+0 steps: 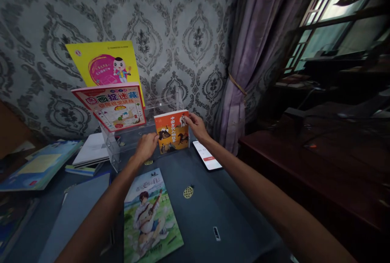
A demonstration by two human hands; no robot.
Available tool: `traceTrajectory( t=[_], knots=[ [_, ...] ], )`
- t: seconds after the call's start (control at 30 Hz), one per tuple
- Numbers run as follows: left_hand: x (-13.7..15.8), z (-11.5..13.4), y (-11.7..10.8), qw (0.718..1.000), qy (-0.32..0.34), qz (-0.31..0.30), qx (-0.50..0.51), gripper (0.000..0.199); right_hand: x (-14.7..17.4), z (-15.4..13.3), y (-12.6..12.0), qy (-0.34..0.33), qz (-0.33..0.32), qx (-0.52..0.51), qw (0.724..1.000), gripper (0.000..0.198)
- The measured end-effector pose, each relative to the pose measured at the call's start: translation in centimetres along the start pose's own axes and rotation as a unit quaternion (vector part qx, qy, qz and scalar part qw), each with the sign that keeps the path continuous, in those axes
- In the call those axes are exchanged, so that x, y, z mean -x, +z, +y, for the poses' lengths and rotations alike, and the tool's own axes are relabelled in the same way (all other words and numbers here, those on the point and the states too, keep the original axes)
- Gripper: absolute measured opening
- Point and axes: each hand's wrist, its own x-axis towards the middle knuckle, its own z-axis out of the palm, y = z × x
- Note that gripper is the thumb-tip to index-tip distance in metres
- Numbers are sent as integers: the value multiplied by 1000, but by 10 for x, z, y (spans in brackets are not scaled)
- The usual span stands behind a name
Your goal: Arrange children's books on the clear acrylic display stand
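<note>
An orange book (173,132) with Chinese lettering and painted figures stands upright between my two hands. My left hand (146,147) is closed at its lower left edge. At the upper right corner, my right hand (196,125) pinches the cover with thumb and fingers. Behind the book is a clear acrylic rack (128,145). In the rack's left part stand a red and white picture book (119,110) and, behind it, a taller yellow book (103,61). A green book showing a guitar player (152,220) lies flat on the table in front.
A lit phone (207,155) lies right of the rack. On the left are a white stack of books (93,149), a blue book (45,165) and a blue folder (82,218). A purple curtain (243,64) hangs beside the patterned wall; a dark red cabinet (292,169) stands at right.
</note>
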Motion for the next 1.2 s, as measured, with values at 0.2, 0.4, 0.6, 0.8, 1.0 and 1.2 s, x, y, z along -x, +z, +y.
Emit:
traceTrajectory(
  t=[0.2,0.4,0.6,0.8,1.0,1.2],
  knots=[
    [0,0,-1,999,3,-26,-33,35,1,1,5,-9,23,-15,1000,36],
    [5,-3,6,995,8,-66,-71,37,6,-1,9,-7,40,1,999,39],
    [12,-2,6,991,27,-88,-94,39,15,-3,9,-3,71,42,997,37],
    [16,-7,-8,991,11,-95,-98,40,23,-4,14,-14,90,61,994,41],
    [75,-26,-21,988,70,-29,-131,30,36,-9,15,-34,133,88,987,39],
    [159,-42,-3,968,41,-111,-222,26,48,-23,17,-16,219,121,968,36]
  ],
)
